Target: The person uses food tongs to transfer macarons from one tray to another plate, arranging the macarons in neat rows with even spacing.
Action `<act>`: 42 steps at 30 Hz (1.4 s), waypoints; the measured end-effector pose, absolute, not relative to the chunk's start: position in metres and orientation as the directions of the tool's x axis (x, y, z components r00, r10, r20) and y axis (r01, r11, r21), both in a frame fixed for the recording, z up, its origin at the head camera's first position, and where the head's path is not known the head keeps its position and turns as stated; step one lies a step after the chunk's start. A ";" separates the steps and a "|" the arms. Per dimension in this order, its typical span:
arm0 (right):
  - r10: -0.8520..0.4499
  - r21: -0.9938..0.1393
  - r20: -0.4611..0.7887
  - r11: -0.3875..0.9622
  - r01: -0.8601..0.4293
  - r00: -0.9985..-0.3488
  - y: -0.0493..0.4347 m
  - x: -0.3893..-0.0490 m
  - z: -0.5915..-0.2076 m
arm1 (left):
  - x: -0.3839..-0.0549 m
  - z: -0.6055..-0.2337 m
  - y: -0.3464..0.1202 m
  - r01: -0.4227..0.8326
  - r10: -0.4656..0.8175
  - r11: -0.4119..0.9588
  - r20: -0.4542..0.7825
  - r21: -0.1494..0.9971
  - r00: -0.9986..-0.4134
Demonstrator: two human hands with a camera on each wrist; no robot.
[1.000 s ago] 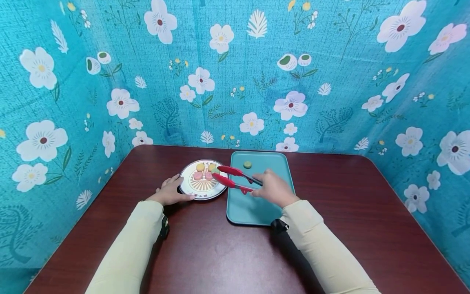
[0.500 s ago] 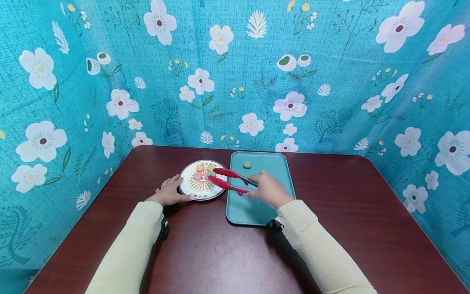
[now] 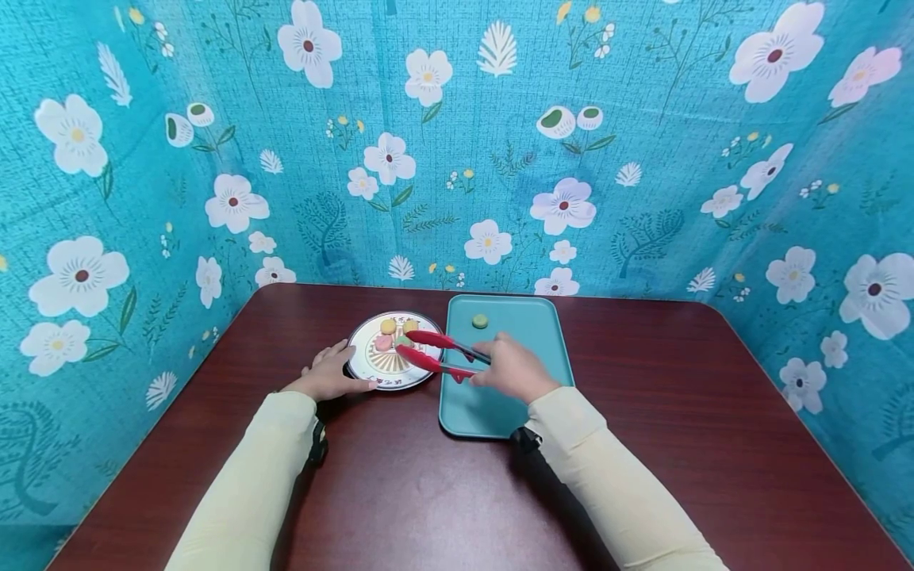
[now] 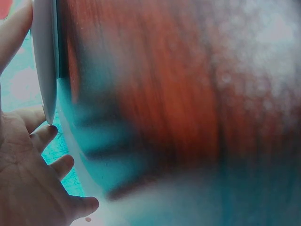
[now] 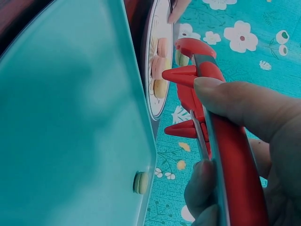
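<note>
My right hand [image 3: 516, 369] grips red-and-metal tongs [image 3: 446, 369] over the plate's right side. At their tips is a pale green macaron [image 5: 182, 58]; whether it touches the plate is unclear. The round white plate [image 3: 367, 361] bears yellow macarons [image 3: 388, 326] and pink macarons [image 3: 383, 342], partly hidden by the tongs. My left hand [image 3: 327, 376] holds the plate's left rim, its thumb along the near edge and fingers spread at the side. In the left wrist view, the plate [image 4: 43, 61] appears edge-on between thumb and fingers.
Right of the plate lies a teal tray [image 3: 493, 412] with one green macaron [image 3: 480, 321] near its far edge. Both stand on a dark red-brown wooden table [image 3: 400, 484]. A floral turquoise cloth [image 3: 443, 190] hangs behind and at the sides.
My right hand and the tongs have shifted left and slightly down, bringing the green macaron further over the plate. The left hand and plate stay in place.
</note>
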State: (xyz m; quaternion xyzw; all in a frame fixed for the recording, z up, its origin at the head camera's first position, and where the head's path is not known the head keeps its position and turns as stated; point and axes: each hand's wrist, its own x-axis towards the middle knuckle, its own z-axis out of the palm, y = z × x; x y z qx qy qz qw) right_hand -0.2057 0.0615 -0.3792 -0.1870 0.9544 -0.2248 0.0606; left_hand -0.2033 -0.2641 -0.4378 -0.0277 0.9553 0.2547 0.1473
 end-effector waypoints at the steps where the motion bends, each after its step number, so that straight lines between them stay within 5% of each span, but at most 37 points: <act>1: -0.386 -0.453 -0.031 0.827 -0.332 -0.922 0.061 -0.206 -0.379 | -0.203 -0.438 -0.264 -0.129 0.022 0.868 -0.295 0.480 -0.955; 42: -0.441 -0.467 -0.080 0.809 -0.357 -0.894 0.036 -0.206 -0.389 | -0.202 -0.436 -0.264 -0.120 0.031 0.857 -0.283 0.501 -0.959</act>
